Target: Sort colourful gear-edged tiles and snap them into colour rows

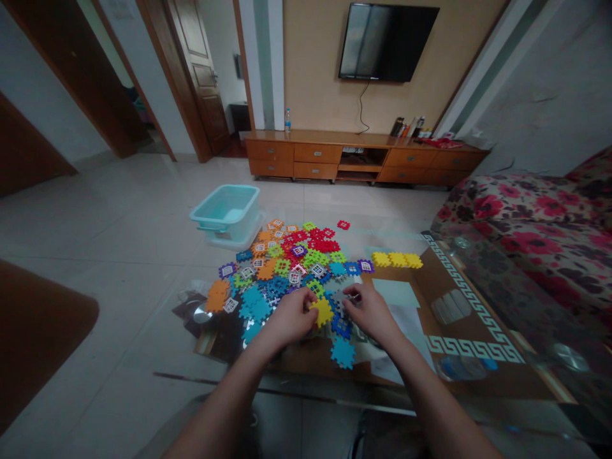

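Note:
My left hand [297, 313] pinches a yellow interlocking building tile [322, 312] with notched edges, just above the near side of the pile. To its right, my right hand [371, 313] holds nothing I can see; thumb and forefinger are apart, next to a grey tile [338, 299]. Dark blue tiles [341, 326] lie between and below the hands, and a light blue tile [343, 352] sits nearer to me. Around them spreads a loose pile of red tiles [322, 241], orange tiles [218, 295], green and blue tiles, some with white window frames.
Joined yellow tiles [397, 259] lie in a row to the right on the glass table [482, 376]. A teal plastic bin [224, 213] stands at the far left corner. Paper sheets [406, 325] are by my right forearm. A flowered sofa [507, 210] borders the right.

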Available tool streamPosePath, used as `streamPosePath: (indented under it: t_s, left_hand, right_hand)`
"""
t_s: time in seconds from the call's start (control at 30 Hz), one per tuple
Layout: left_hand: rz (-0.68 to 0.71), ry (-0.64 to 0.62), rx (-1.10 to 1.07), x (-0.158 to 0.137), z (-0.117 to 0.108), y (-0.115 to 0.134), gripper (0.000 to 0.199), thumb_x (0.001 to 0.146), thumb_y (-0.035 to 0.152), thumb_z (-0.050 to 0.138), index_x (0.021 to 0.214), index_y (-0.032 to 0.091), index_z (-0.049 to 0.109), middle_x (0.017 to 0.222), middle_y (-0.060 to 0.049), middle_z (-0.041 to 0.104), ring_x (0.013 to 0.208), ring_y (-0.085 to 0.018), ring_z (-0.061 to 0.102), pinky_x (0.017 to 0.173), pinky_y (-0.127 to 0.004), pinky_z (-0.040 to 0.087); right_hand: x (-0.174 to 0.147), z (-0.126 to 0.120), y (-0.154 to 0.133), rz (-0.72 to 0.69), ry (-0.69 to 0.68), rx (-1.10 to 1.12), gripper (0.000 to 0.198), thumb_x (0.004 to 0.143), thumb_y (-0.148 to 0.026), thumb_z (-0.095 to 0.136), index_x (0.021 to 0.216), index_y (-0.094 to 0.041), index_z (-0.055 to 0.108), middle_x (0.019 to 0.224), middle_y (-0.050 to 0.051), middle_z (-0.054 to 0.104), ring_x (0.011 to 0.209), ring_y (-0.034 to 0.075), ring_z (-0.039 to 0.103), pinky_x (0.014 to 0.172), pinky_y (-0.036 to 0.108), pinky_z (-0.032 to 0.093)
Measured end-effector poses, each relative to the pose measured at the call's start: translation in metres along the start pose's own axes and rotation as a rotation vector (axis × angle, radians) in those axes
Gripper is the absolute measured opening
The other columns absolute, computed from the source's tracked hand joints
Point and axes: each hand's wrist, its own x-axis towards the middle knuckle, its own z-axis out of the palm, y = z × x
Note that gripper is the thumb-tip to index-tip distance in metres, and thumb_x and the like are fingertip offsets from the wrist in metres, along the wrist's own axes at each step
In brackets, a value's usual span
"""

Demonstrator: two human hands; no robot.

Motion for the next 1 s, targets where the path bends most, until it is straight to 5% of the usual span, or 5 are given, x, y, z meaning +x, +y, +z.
streamPosePath:
  t_s: [0.17,0.47,1.0]
  left_hand:
    - [-0.036,0.063,0.009,0.002,0.002,0.001,0.014,0.076,0.018,0.060,0.090,0.018,0.061,0.066,-0.001,0.065,0.059,-0.016,0.060,0.058,-0.026,0.040]
    - [-0.170,0.127,-0.408,0.011,0.004,-0.004,0.015,0.081,0.024,0.062,0.093,0.019,0.057,0.067,-0.005,0.071,0.064,-0.020,0.071,0.058,-0.027,0.050]
    - [-0.197,0.127,-0.406,0.012,0.005,-0.007,0.013,0.084,0.022,0.063,0.093,0.017,0.057,0.065,-0.004,0.070,0.064,-0.020,0.072,0.056,-0.026,0.050]
  right_hand:
    - [-0.014,-0.004,-0.025,-0.055,-0.189,0.197,0.031,0.075,-0.020,0.071,0.105,-0.018,0.065,0.087,0.002,0.069,0.073,0.017,0.064,0.068,0.027,0.049]
    - [-0.018,0.001,-0.033,-0.140,0.008,0.082,0.023,0.083,-0.028,0.067,0.104,-0.019,0.066,0.100,0.007,0.070,0.091,0.022,0.065,0.083,0.034,0.048]
    - [-0.017,-0.001,-0.037,-0.190,0.046,0.097,0.028,0.083,-0.026,0.066,0.111,-0.018,0.067,0.099,0.007,0.071,0.085,0.020,0.064,0.078,0.033,0.050]
